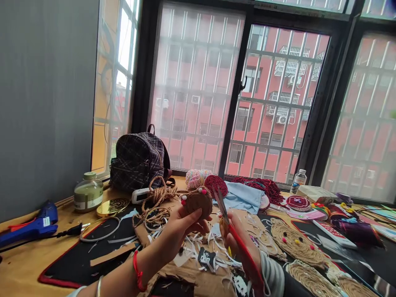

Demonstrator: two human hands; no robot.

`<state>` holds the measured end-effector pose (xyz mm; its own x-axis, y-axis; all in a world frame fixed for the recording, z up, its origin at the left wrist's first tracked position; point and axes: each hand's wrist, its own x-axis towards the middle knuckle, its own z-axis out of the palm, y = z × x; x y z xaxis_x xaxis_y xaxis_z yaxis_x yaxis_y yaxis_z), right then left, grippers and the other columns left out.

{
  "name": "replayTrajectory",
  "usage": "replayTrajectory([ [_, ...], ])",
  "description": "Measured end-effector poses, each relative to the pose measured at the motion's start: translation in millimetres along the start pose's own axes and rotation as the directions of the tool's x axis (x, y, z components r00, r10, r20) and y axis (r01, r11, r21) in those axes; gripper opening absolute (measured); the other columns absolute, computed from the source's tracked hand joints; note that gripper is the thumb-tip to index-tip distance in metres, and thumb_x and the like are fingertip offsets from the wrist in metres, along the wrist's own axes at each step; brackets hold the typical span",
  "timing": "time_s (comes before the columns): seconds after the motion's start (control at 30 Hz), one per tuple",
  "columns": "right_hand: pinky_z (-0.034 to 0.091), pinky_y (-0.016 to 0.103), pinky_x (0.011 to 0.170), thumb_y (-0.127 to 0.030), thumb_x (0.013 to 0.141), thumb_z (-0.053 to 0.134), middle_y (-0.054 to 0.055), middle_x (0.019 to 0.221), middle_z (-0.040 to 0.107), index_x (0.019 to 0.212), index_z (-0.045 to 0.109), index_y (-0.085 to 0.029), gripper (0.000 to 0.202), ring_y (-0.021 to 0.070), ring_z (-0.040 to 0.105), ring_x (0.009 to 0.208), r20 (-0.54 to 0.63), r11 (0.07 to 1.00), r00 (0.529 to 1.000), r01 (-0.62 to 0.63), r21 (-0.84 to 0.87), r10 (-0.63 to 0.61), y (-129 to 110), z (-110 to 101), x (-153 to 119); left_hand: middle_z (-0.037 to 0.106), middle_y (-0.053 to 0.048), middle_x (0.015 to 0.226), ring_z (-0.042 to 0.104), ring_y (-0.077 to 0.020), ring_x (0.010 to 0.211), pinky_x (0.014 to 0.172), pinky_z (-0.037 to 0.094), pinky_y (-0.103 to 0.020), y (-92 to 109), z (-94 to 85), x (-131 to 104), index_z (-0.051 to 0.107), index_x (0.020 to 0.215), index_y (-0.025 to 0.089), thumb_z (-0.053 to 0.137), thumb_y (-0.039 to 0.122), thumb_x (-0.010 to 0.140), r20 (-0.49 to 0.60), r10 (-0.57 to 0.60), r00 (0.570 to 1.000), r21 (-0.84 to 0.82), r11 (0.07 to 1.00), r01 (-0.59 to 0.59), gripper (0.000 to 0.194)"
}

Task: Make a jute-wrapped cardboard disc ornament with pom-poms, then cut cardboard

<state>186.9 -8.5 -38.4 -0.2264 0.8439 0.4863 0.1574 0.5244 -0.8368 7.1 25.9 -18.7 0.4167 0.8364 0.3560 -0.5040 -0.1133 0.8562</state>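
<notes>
My left hand (188,220) grips a small round brown disc (198,203) between thumb and fingers, raised above the table. Small red and white pompoms (202,190) sit along the disc's edge. In my right hand (239,237) is a pair of scissors (222,206) with red handles; the blades point up, slightly parted, just right of the disc and apart from it. Something small and yellow shows at my right fingers, too unclear to name. Beneath both hands lie white paper scraps (213,239) on brown cardboard (207,284).
Left stand a glue gun (31,225), a jar (88,193) and a gold lid (113,206). A plaid backpack (136,163) and coiled rope (159,194) lie behind. Right are coiled-rope mats (297,243) with pompoms, dark red yarn (262,187) and a water bottle (298,180).
</notes>
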Motion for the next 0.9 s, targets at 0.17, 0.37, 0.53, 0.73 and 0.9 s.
replayTrajectory([
  [0.17, 0.032, 0.027, 0.056, -0.07, 0.074, 0.042, -0.002, 0.07, 0.043, 0.115, 0.04, -0.02, 0.064, 0.0127, 0.038, 0.058, 0.011, 0.995, 0.999, 0.05, -0.085, -0.049, -3.2, 0.4, -4.7, 0.069, -0.009, 0.073, 0.061, -0.015, 0.055, 0.053, 0.046, -0.026, 1.9, 10.8, -2.2, 0.067, 0.08, 0.01, 0.074, 0.038, 0.064, -0.006, -0.025, 1.0, 0.0, 1.0, 0.025, 0.033],
  [0.37, 0.032, 0.026, 0.054, -0.072, 0.074, 0.038, -0.001, 0.072, 0.044, 0.114, 0.039, -0.021, 0.065, 0.0127, 0.039, 0.058, 0.093, 0.99, 0.995, 0.048, -0.133, -0.036, -11.1, 1.6, -7.3, 0.07, -0.009, 0.073, 0.061, -0.0148, 0.053, 0.052, 0.045, -0.025, -0.9, 13.9, -1.9, 0.069, 0.076, 0.011, 0.075, 0.039, 0.063, -0.013, -0.036, 0.999, 0.021, 0.999, 0.036, 0.032],
  [0.53, 0.034, 0.025, 0.054, -0.07, 0.075, 0.038, -0.001, 0.071, 0.041, 0.116, 0.037, -0.02, 0.064, 0.0126, 0.039, 0.059, 0.098, 0.988, 0.995, 0.05, -0.148, -0.036, -9.7, 0.4, -6.8, 0.071, -0.011, 0.076, 0.061, -0.0158, 0.05, 0.05, 0.045, -0.026, -4.2, 13.2, -0.9, 0.069, 0.08, 0.009, 0.078, 0.042, 0.057, -0.025, -0.069, 0.997, 0.03, 0.997, 0.07, 0.04],
  [0.73, 0.032, 0.025, 0.053, -0.065, 0.079, 0.038, -0.003, 0.064, 0.041, 0.112, 0.04, -0.018, 0.058, 0.0115, 0.037, 0.054, 0.09, 0.957, 0.992, 0.112, -0.268, -0.091, -7.9, -1.3, -5.8, 0.071, -0.01, 0.078, 0.062, -0.0143, 0.053, 0.055, 0.047, -0.025, 0.8, 20.5, -7.2, 0.068, 0.086, 0.011, 0.076, 0.037, 0.062, -0.081, -0.071, 0.994, 0.039, 0.996, 0.074, 0.036],
  [0.9, 0.029, 0.024, 0.05, -0.064, 0.079, 0.038, -0.006, 0.061, 0.035, 0.11, 0.042, -0.018, 0.056, 0.0103, 0.034, 0.051, 0.078, 0.946, 0.992, 0.121, -0.301, -0.102, -7.6, -2.6, -7.0, 0.072, -0.012, 0.079, 0.063, -0.0152, 0.053, 0.055, 0.047, -0.025, 0.9, 21.0, -7.6, 0.068, 0.084, 0.01, 0.077, 0.039, 0.061, -0.069, -0.086, 0.994, 0.02, 0.996, 0.088, 0.037],
])
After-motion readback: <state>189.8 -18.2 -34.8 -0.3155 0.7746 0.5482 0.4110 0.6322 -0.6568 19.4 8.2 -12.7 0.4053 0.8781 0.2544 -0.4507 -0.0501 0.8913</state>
